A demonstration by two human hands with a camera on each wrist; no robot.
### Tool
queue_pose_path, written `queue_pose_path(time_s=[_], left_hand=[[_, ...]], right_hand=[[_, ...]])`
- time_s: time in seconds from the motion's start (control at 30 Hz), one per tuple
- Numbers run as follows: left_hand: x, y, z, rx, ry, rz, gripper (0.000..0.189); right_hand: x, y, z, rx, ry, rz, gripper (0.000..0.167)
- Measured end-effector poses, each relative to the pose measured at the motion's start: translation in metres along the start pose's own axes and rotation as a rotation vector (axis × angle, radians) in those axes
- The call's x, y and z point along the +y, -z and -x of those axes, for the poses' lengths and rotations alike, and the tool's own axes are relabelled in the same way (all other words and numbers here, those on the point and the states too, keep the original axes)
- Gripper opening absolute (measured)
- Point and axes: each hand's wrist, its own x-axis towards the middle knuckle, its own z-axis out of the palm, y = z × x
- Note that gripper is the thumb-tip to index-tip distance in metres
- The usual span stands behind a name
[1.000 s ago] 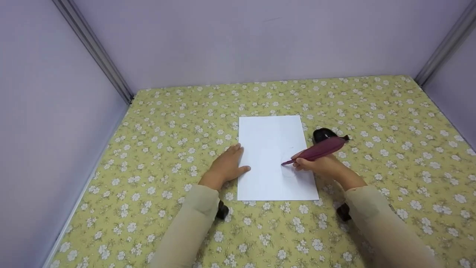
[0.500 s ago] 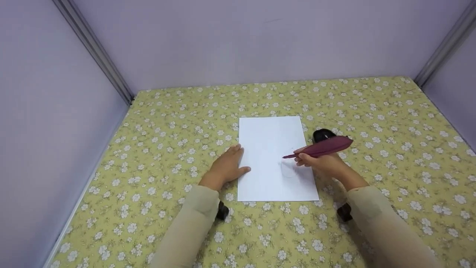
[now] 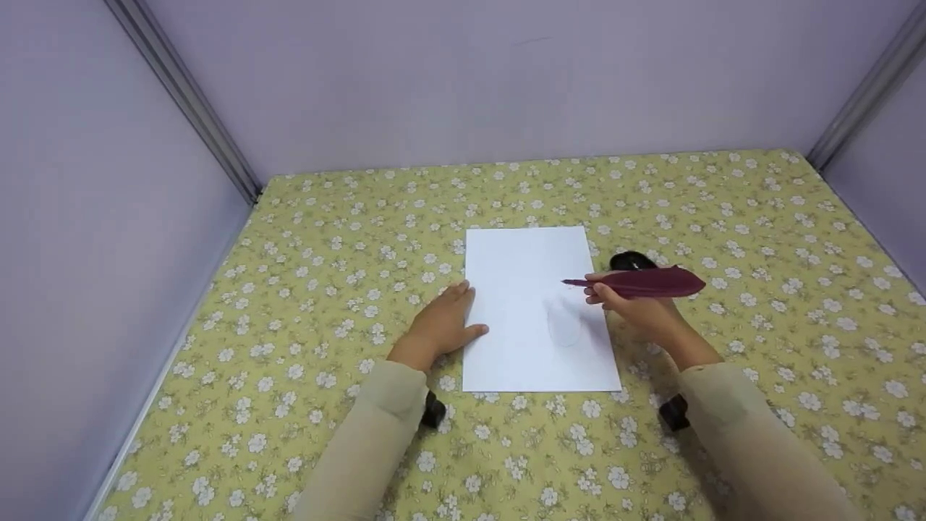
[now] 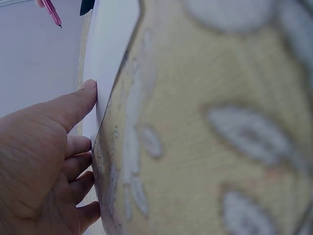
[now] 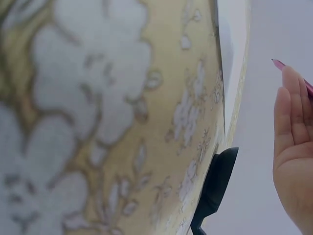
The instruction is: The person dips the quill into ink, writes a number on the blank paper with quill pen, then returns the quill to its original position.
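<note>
A white sheet of paper (image 3: 517,311) lies on the flowered cloth, with a faint rounded outline drawn on its right half. My left hand (image 3: 439,322) rests along the sheet's left edge, thumb on the paper and fingers straight. In my right hand (image 3: 629,305) I pinch a feather pen (image 3: 655,282) with a dark red plume, its tip pointing left over the sheet. Both wrist views show the pen (image 4: 53,13) raised off the paper (image 5: 232,49). Beyond the right hand sits a glossy black object (image 3: 628,260), partly hidden by the plume.
Yellow cloth with white flowers (image 3: 347,253) covers the table. Pale purple walls (image 3: 434,87) stand behind and at both sides, with metal posts (image 3: 195,108) in the corners. In the right wrist view the black object (image 5: 217,181) stands on the cloth beside the sheet.
My right hand has lifted the feather pen from the drawn outline and moved it away from me and slightly right; the plume has swung rightward. My left hand has stayed in place.
</note>
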Motion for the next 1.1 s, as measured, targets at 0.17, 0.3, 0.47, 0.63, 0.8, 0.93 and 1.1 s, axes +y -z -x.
queue_pose_path(time_s=[0.17, 0.3, 0.47, 0.63, 0.8, 0.93, 1.1], left_hand=[[0.000, -0.001, -0.001, 0.001, 0.005, -0.002, 0.076], [0.001, -0.001, -0.001, 0.005, 0.012, -0.005, 0.076], [0.000, -0.001, -0.001, 0.006, 0.012, 0.000, 0.076], [-0.001, -0.001, 0.000, 0.012, -0.005, 0.014, 0.075], [-0.002, -0.001, 0.000, 0.011, -0.011, 0.011, 0.075], [-0.001, -0.002, 0.000, 0.010, -0.007, 0.006, 0.076], [-0.002, -0.002, -0.001, 0.010, -0.002, -0.001, 0.075]], right_hand=[[0.004, 0.005, 0.000, 0.060, -0.002, -0.023, 0.041], [0.004, 0.009, 0.000, 0.065, 0.002, 0.057, 0.042], [0.005, 0.018, 0.004, 0.052, -0.026, 0.051, 0.048], [0.008, 0.029, 0.010, 0.049, -0.104, 0.170, 0.062], [0.008, 0.038, 0.012, 0.040, -0.156, 0.259, 0.069], [0.011, 0.041, 0.014, 0.130, -0.064, 0.174, 0.054], [0.023, 0.042, 0.013, 0.316, 0.285, 0.147, 0.028]])
